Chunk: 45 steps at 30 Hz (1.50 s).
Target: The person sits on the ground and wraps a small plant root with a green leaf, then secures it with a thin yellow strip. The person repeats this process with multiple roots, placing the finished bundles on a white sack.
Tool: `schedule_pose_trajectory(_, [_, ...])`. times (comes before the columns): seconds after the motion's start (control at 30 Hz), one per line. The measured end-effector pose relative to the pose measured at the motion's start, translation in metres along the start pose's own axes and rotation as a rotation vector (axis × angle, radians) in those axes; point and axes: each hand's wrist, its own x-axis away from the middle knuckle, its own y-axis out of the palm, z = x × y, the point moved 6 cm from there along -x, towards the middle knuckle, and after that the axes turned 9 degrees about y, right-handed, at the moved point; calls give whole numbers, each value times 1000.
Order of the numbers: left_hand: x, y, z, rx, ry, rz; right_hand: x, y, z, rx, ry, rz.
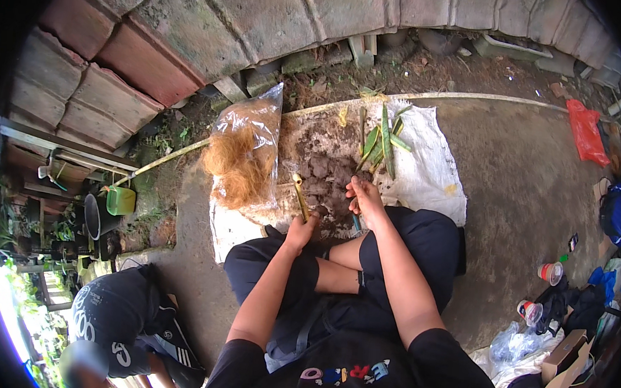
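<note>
My left hand [301,232] is closed on a short yellow bamboo piece [300,193] with an open upper end, angled upward. My right hand [365,201] has its fingers curled at the right edge of a dark soil heap [326,169]; what they hold is unclear. A teal object [356,222] shows just below it. Long green leaves with yellow edges [386,142] lie beyond it on a soiled white sack [436,180]. Left of the soil sits a clear plastic bag of brown fibre [234,164].
A person [118,317] bends at the lower left, near a green jerrycan [121,200] and a bucket [98,216]. Stacked tiles [229,11] edge the back. A red bag [586,132], blue bags [619,209], cups [549,272] and cardboard [563,369] lie along the right.
</note>
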Motion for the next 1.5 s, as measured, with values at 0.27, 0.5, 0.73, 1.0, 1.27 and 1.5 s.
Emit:
schedule_pose_trajectory(0.27, [-16,1,28,218,-141,-71,3,2,-5,68,-164,12])
schedule_pose_trajectory(0.5, [-34,5,48,-4,-95,-103,7,-8,-5,130,-108,88])
schedule_pose_trajectory(0.73, [-32,-19,57,190,77,-100,-2,-15,16,-100,-137,84])
schedule_pose_trajectory(1.0, [32,-24,60,915,25,-38,20,-14,3,-83,-65,13])
schedule_pose_trajectory(1.27, [63,-14,23,1072,128,38,40,-2,4,217,-59,36])
schedule_pose_trajectory(1.5, [52,-5,19,1006,114,-19,48,-7,8,124,-134,96])
